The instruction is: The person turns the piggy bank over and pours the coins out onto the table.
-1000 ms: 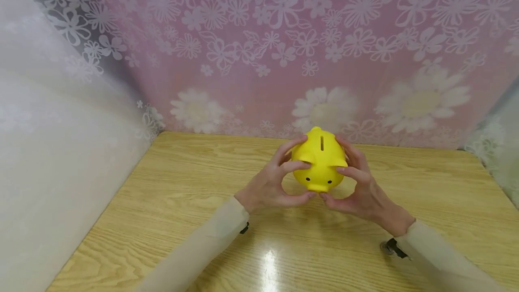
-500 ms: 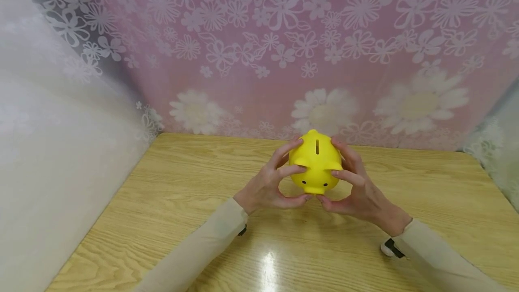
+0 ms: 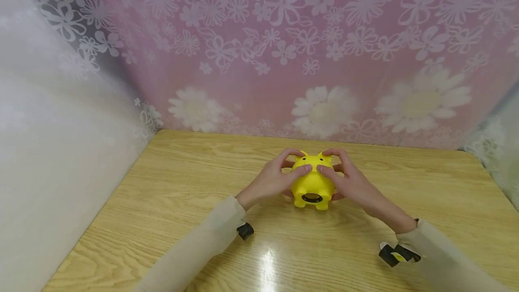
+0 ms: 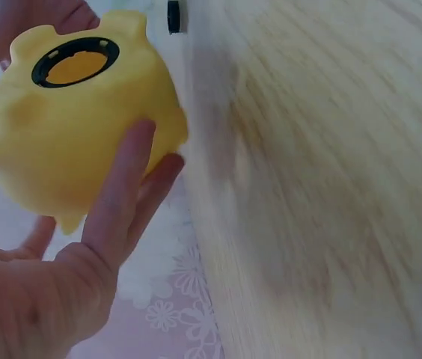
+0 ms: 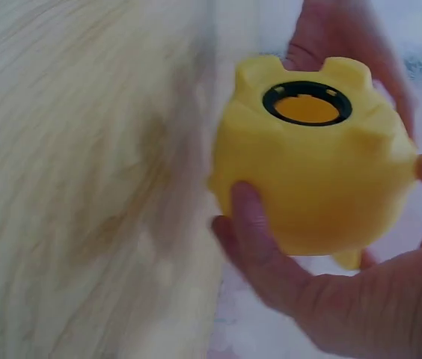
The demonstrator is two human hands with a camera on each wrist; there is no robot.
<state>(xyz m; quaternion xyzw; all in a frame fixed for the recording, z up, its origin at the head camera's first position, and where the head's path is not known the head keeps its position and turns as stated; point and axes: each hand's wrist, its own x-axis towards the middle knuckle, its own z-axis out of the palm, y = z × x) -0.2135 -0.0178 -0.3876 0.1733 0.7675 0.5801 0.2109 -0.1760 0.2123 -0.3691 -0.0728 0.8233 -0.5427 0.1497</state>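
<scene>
My L hand point(image 3: 270, 179) & R hand point(image 3: 358, 188) grip yellow piggy bank point(image 3: 313, 183) from both sides, thumbs by snout, fingers curled round flanks. Bank smooth, rounded body, stubby feet, sm. blk eyes. Tilted, belly twd me: blk-rimmed round hole point(image 5: 307, 109) shows, orange-ish inside. Bank's over wood-grain table point(image 3: 174, 175), twd back edge; can't tell if touching. Tabletop glossy, w/ bright reflection. Pink backdrop point(image 3: 243, 84) behind, white flower print. Plain beige sleeves point(image 3: 198, 242) on my arms.

no readable text, no legible labels, numbers or signs
</scene>
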